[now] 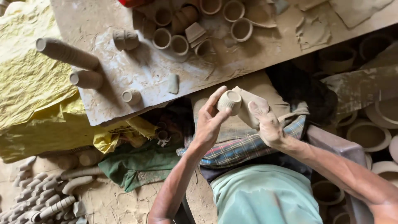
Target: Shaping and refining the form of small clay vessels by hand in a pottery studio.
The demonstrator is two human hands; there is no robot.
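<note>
Above a clay-caked lap, two hands work one small clay cup.

Head view: the left hand has its fingers grasping the cup's ribbed wall; the right hand clasps a clay lump touching it. Judged best: light, even pressure. Finished cups crowd the far tabletop.

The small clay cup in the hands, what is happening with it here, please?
A person seated at a clay-smeared workboard holds a small ridged clay cup in the left hand. The right hand, coated in clay, grips a grey clay lump beside the cup. On the board stand more finished cups and long stacks of cups. More stacks lie on the floor at lower left.
</note>
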